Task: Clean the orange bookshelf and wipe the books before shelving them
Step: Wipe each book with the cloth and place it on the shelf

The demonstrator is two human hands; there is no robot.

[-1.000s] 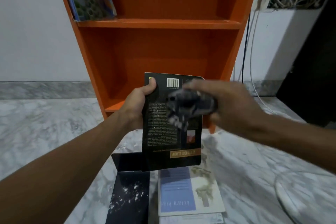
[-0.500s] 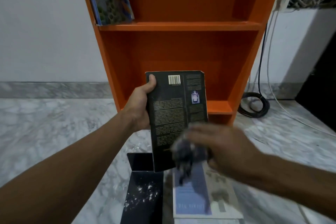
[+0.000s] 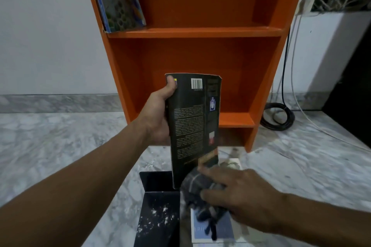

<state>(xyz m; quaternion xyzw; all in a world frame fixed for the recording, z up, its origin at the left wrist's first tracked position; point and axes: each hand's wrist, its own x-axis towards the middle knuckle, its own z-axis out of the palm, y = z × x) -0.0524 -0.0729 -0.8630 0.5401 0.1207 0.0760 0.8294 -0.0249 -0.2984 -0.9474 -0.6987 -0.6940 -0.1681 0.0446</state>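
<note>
My left hand [image 3: 160, 114] grips a black paperback [image 3: 192, 126] by its left edge, back cover and barcode facing me, held upright before the orange bookshelf [image 3: 192, 32]. My right hand [image 3: 239, 194] holds a dark checked cloth [image 3: 200, 194] against the book's lower right corner; the cloth is blurred. A colourful book [image 3: 118, 0] leans at the left end of the upper shelf. Below my hands a white and blue book [image 3: 220, 228] lies on a stack on the floor.
A black metal bookend [image 3: 158, 212] speckled with white dust stands on the marble floor [image 3: 60, 146] left of the stack. Coiled black cable [image 3: 279, 116] and white cords lie right of the shelf, running up to a wall socket [image 3: 303, 4]. A dark doorway sits at far right.
My right hand has swept the cloth down the cover from near the barcode to the bottom corner. The view has shifted, so the shelf appears further right and closer.
</note>
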